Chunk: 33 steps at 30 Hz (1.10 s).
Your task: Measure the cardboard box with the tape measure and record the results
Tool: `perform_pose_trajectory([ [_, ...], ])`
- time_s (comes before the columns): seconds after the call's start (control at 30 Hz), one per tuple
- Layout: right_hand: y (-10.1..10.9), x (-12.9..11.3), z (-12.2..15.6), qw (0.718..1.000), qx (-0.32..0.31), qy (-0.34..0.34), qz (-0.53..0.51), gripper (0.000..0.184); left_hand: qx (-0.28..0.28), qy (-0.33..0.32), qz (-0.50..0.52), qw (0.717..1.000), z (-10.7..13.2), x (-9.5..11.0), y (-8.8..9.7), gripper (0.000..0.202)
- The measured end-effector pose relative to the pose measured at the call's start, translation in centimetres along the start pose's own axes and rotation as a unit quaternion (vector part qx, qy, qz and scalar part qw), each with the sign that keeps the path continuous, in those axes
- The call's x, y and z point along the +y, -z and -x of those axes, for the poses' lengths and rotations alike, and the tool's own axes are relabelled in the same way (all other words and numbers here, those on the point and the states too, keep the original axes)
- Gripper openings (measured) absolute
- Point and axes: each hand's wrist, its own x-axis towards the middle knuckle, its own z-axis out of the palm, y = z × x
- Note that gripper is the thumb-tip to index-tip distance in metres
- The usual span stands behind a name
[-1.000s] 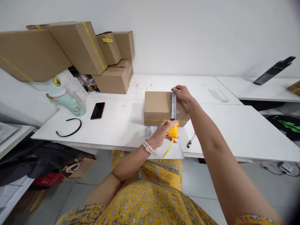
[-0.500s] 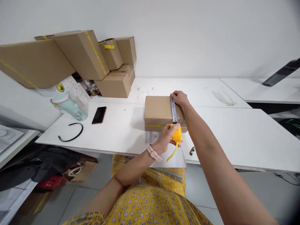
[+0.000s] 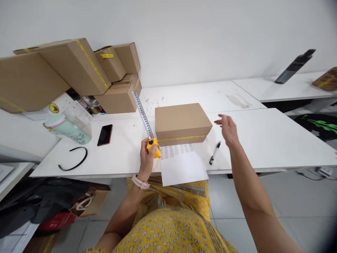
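Left hand: your left hand (image 3: 146,154) wraps the yellow tape (image 3: 154,147), grip pressed round the case, thumb on the side facing you. That firm hold is likely what keeps the strip rigid.
Blade: the blade (image 3: 142,112) is drawn out and slants up and away from the case. It passes just left of the box (image 3: 181,121) without touching it, and the tilt follows your raised wrist.
Right hand: your right hand (image 3: 228,128) hovers right of the box, grip spread and loose. It holds nothing and is apart from the cardboard.
Box: it sits flat near the front of the worktop (image 3: 263,137), between your hands, with a yellow strip along its near face.
Sheet: the sheet (image 3: 183,167) lies against the box's front and overhangs the worktop edge, close to you.
Pen: the pen (image 3: 214,153) lies beside the sheet, below your right hand.
Hard to tell: whether your thumb presses a lock, the blade's hook, the print on the sheet, and whether the sheet's top edge goes under the box. The blade tip merges with the cartons (image 3: 79,66) behind it.
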Motion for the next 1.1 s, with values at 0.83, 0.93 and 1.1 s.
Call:
perform_pose_trajectory([
  [0.83, -6.3, -8.6, -4.1, 0.928, -0.042, 0.258, 0.265, 0.038, -0.253, 0.101, 0.033, 0.962, 1.0, 0.9, -4.9, 0.055],
  [0.93, -6.1, -8.8, -3.9, 0.923, -0.044, 0.267, 0.272, 0.040, -0.263, 0.124, 0.042, 0.956, 1.8, -0.3, -5.6, 0.055],
  [1.1, -6.1, -8.7, -3.9, 0.904, -0.062, 0.304, 0.293, 0.050, -0.265, 0.133, 0.055, 0.954, 1.8, -0.9, -6.2, 0.053],
])
